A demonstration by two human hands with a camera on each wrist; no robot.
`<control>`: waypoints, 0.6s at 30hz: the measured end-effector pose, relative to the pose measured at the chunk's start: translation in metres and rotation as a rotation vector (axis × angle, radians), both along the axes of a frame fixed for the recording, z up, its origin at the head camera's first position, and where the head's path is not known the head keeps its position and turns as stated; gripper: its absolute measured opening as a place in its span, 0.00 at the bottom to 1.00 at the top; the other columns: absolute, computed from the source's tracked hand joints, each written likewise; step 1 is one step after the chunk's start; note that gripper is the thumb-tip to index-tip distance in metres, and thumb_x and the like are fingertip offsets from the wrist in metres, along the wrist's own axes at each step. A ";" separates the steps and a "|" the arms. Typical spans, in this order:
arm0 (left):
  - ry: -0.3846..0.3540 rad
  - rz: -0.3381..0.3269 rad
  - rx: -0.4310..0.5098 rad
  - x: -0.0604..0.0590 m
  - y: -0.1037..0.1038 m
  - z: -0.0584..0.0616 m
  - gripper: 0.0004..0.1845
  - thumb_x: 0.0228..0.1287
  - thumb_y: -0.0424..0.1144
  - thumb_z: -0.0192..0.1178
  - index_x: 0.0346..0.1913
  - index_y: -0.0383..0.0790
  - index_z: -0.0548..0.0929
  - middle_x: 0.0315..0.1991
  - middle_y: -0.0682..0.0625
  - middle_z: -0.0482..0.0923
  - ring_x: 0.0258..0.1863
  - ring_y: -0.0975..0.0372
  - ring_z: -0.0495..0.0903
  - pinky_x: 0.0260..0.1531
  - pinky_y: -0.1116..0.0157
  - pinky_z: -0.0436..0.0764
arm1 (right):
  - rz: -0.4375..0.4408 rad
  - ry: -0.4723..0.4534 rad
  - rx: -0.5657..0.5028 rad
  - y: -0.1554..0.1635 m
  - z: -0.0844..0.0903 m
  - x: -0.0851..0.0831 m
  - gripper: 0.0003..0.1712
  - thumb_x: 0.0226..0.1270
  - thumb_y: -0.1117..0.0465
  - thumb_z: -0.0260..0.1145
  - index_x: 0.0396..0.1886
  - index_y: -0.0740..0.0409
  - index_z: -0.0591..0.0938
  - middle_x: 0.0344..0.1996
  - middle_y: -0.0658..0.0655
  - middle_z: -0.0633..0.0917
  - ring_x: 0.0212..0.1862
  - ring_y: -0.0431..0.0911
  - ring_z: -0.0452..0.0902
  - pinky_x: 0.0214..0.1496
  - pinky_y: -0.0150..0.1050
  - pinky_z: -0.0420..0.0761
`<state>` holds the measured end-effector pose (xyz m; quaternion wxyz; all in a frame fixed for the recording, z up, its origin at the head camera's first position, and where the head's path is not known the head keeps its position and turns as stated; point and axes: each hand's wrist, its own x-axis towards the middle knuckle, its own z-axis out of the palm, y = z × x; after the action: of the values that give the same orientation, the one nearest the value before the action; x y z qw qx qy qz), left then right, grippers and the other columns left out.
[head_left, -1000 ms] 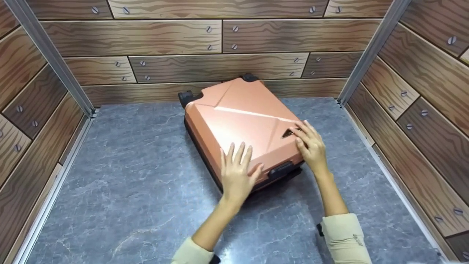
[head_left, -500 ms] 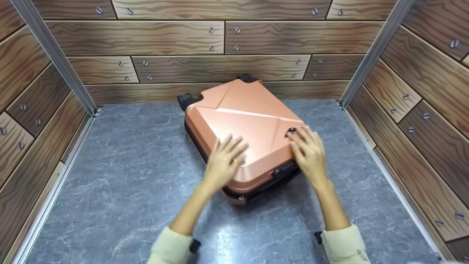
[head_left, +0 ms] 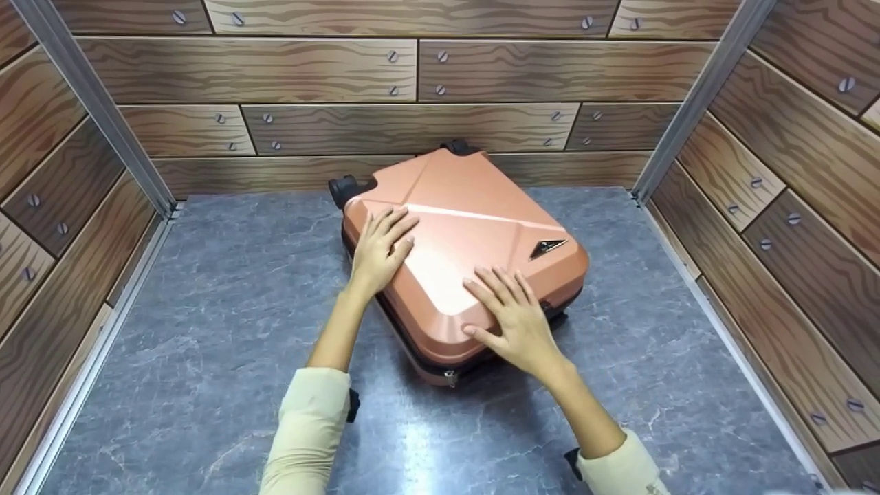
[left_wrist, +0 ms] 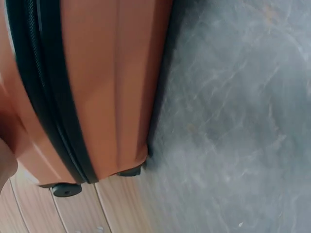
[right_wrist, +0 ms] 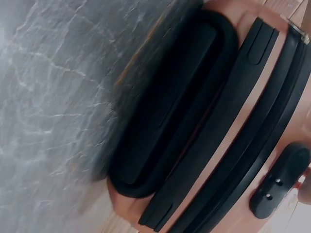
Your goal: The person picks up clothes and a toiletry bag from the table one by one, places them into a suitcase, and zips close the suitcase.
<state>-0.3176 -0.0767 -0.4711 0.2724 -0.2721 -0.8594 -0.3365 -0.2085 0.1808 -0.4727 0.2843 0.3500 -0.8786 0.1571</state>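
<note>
nearest you, your pale sleeves [head_left: 309,419] reach in over the grey marbled tabletop [head_left: 227,357]. your right hand [head_left: 519,330] is spread wide over the near edge of the copper-pink suitcase [head_left: 447,251], fingers on the shell and gripping nothing. just left of it, at the near corner, hangs a metal zip pull [head_left: 450,376]. the right wrist view shows a black strip across the near end that looks like a carry handle [right_wrist: 209,127]; judge that your surest hold.

the suitcase lies flat around the middle of the tabletop, turned at a slant with its wheeled end away from you. expect a stiff, smooth shell, slippery under flat palms and easily scuffed; bulky to steer, though you can't tell its weight with the contents hidden. without the handle, you'd do best with fingers under opposite lower edges. your left hand [head_left: 377,258] lies wide along the left edge, likewise gripping nothing.

on the lid's right side sits a black triangular badge [head_left: 548,248]; its silvery mark is too small to read. farthest off, you see black wheels [head_left: 346,189], then the wood-patterned back wall [head_left: 330,69].
</note>
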 end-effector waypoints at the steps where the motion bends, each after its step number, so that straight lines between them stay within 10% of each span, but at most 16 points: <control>1: 0.015 -0.002 0.018 0.001 0.001 -0.001 0.21 0.66 0.47 0.47 0.57 0.42 0.77 0.60 0.45 0.69 0.64 0.51 0.59 0.65 0.53 0.42 | -0.005 -0.011 -0.006 0.001 -0.001 -0.001 0.39 0.63 0.30 0.42 0.65 0.48 0.68 0.66 0.54 0.64 0.67 0.53 0.53 0.66 0.52 0.46; 18: 0.044 0.043 0.111 0.013 0.010 -0.007 0.18 0.67 0.39 0.47 0.55 0.38 0.77 0.58 0.43 0.71 0.63 0.51 0.60 0.64 0.51 0.42 | 0.026 -0.038 -0.070 0.008 -0.005 -0.008 0.32 0.67 0.35 0.44 0.63 0.46 0.71 0.65 0.51 0.66 0.65 0.50 0.56 0.66 0.49 0.48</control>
<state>-0.3050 -0.0668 -0.4783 0.3130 -0.2456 -0.8388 -0.3717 -0.2169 0.1886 -0.4781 0.2775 0.3480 -0.8733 0.1981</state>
